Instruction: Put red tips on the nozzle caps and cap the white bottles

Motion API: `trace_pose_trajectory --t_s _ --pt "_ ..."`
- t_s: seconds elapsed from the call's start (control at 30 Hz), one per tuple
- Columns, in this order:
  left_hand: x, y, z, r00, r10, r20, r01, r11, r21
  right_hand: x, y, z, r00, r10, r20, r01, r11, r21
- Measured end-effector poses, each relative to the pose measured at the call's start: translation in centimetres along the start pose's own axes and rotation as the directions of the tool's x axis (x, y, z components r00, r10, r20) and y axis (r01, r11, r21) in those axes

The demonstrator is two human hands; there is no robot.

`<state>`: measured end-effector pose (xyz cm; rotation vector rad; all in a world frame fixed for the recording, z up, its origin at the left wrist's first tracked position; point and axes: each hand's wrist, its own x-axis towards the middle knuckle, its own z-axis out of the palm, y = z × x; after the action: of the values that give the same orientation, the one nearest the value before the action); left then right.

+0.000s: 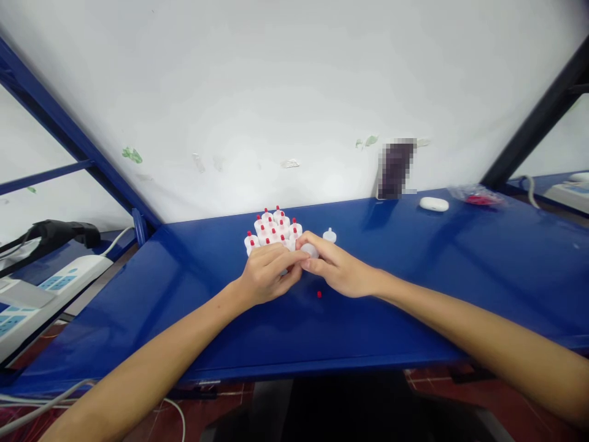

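Several white bottles with red tips (pixel 273 232) stand in a cluster on the blue table, just beyond my left hand. My left hand (pixel 272 270) and my right hand (pixel 338 265) meet at a translucent white bottle (pixel 310 250), with the fingers of both closed on it. Part of that bottle is hidden by the fingers. A white nozzle cap (pixel 329 234) without a red tip stands beyond my right hand. One loose red tip (pixel 319 294) lies on the table, nearer to me than my hands.
Against the wall leans a pixelated phone-like object (pixel 396 169). A white case (pixel 434 204) and a clear plastic bag with red items (pixel 481 196) lie at the right back. Power strips (pixel 59 285) sit at the left, beside the blue table (pixel 368 331).
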<state>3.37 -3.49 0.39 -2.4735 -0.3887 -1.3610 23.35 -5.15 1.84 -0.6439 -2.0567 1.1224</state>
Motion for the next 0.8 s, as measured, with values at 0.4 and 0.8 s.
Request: trace_pose_trajectory --t_s 0.4,0.8 --pt "1.0 0.3 -0.7 0.998 -0.055 0.043 0.053 0.998 0.042 0.6 1.3 1.0 0.991 0.130 -0.037 -0.110 0.937 0.333" --pt "0.6 0.5 0.3 0.988 -0.131 0.081 0.121 0.986 0.113 1.0 1.4 0.2 0.989 0.136 -0.056 -0.125 0.978 0.165"
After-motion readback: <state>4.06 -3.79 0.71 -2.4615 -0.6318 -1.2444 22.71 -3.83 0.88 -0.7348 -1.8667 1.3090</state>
